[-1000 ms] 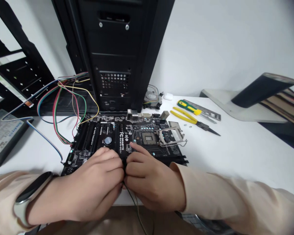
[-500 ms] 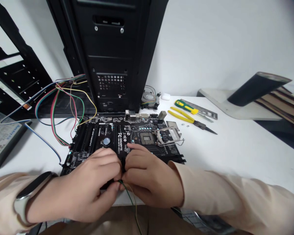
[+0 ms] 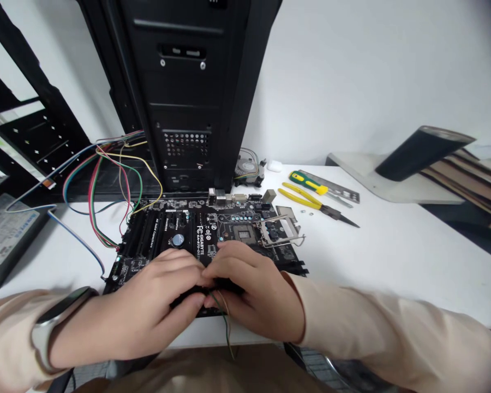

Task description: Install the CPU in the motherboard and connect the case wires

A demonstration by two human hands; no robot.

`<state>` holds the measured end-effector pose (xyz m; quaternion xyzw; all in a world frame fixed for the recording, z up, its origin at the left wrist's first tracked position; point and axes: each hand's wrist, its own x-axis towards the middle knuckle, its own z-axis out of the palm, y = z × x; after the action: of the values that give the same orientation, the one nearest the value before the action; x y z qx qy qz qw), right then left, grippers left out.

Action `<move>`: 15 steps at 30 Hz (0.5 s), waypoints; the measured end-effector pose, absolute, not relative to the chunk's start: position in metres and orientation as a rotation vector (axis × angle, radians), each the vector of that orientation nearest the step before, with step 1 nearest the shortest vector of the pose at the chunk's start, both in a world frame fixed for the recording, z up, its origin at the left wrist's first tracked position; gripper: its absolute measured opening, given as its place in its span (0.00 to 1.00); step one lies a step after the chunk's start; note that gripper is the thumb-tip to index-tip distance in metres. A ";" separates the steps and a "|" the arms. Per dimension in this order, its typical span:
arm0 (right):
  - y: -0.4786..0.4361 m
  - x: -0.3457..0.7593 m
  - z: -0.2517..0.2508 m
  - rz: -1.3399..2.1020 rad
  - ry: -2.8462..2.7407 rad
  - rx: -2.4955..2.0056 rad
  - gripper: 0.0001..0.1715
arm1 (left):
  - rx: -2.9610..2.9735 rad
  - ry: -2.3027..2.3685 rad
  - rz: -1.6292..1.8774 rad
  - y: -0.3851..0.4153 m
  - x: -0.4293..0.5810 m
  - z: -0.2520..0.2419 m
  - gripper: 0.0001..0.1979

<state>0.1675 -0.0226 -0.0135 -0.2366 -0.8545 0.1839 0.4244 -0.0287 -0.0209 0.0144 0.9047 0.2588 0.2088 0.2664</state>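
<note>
A black Gigabyte motherboard [image 3: 183, 228] lies on the white table, and both my hands work over its front edge. My left hand [image 3: 155, 300], a band on its wrist, is closed with thumb and fingers curled at the edge; what is in them is hidden. My right hand [image 3: 249, 286] is closed around a green and a tan wire [image 3: 226, 319], which hang down past the table edge. Fingertips of both hands meet, and the wires' ends are hidden between them. Coloured cables [image 3: 93, 210] run to the board's left corner.
Behind the board stands a black computer case [image 3: 184, 103]. A drive-like or power box [image 3: 12, 234] sits on the left. On the right lie yellow pliers [image 3: 306, 197], a green-yellow screwdriver [image 3: 309, 182], a metal plate [image 3: 335, 188] and small screws; a fan [image 3: 247, 169] is behind.
My right hand's fingers have shifted and bent, its index finger drawing in toward the left hand's fingertips. The thumbs have moved slightly apart. The whole view has shifted a little.
</note>
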 end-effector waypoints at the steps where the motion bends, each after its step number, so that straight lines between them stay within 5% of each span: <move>1: -0.022 0.167 -0.014 0.458 -2.136 -0.595 0.06 | 2.443 0.690 0.562 -0.021 -0.029 0.015 0.10; 15: -0.024 0.168 -0.012 0.434 -2.134 -0.689 0.17 | 2.422 0.665 0.688 -0.018 -0.029 0.005 0.11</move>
<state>0.1676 -0.0237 -0.0122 -0.2742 -0.8498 0.1727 0.4158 -0.0294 -0.0180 0.0052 0.8966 0.2462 0.2547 0.2656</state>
